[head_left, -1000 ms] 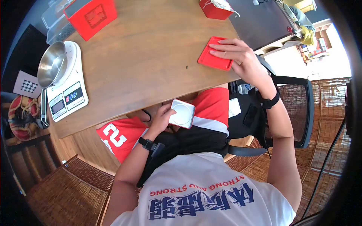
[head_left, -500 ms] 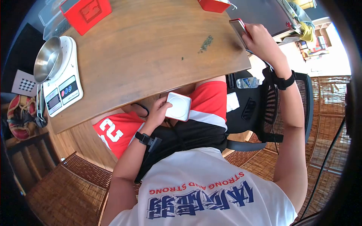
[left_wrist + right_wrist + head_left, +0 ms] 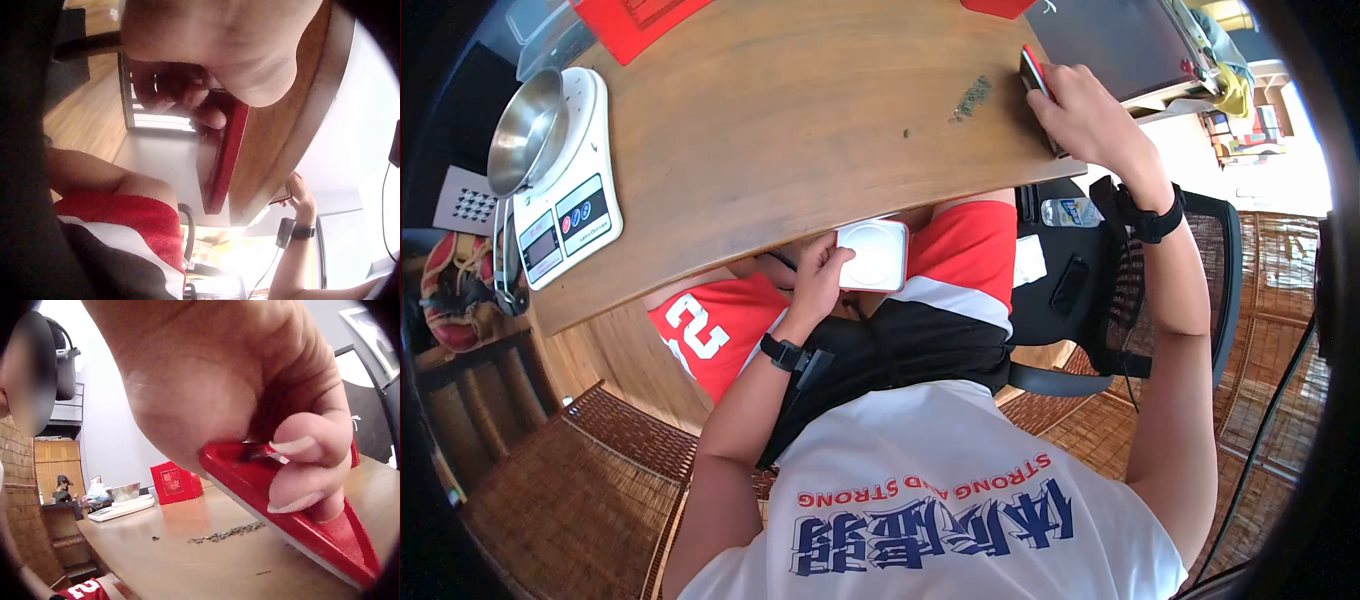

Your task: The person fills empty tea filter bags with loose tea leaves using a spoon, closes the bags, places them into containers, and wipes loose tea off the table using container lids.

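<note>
My left hand grips a flat square tin piece at the table's front edge, over the lap. Its upper face is silvery-white with a round ring, thumb on top; a red side shows in the left wrist view. At the table's right side, my right hand holds a shallow red square tin lid steeply tilted, its lower edge close to the tabletop. Fingertips press into its red rimmed side; the other side looks silvery. Left of it lies a streak of dark green dried bits, with one stray bit nearer me.
A white kitchen scale bearing a steel bowl stands at the table's left. Behind it is a red box. A chair at right holds a bottle and a black phone-like object. Another person sits far behind.
The right hand has raised the red lid from lying flat, tipped it on edge and moved it right; the green bits now show beside it. The left hand keeps its grip on the tin piece.
</note>
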### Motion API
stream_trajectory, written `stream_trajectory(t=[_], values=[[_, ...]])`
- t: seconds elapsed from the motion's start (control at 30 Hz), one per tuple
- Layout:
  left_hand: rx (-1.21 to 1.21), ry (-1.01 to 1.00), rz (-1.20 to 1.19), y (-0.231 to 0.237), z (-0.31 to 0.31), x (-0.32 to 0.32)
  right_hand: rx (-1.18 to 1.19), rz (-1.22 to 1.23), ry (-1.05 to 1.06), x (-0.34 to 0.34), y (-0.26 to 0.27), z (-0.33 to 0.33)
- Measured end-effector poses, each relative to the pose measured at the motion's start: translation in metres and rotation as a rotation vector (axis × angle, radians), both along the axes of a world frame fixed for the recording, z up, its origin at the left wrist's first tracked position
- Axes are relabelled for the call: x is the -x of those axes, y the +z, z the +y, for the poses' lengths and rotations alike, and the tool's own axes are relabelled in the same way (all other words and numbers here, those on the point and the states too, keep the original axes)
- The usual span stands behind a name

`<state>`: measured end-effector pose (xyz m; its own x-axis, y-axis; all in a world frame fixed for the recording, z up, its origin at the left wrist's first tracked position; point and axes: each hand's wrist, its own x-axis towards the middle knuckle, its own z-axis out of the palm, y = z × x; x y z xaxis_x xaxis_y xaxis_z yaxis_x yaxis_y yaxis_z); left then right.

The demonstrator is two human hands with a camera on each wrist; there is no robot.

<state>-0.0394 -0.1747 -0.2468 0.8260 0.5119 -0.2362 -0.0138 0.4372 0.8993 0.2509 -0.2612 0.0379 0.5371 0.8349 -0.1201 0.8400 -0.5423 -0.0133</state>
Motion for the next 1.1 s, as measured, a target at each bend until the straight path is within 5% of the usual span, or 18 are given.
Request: stream_trajectory(t=[0.27, 0.7, 1.1], values=[[-0.206, 0.060, 0.025, 0.008, 0.008, 0.008, 0.015, -0.013, 0.104, 0.018, 0.005, 0.004], [-0.154, 0.146, -0.128, 0.049, 0.005, 0.002, -0.157, -0.058, 0.272, 0.038, -0.010, 0.023], [-0.122, 0.143, -0.106, 0.060, 0.004, -0.004, -0.053, -0.021, 0.364, 0.072, -0.012, 0.045]])
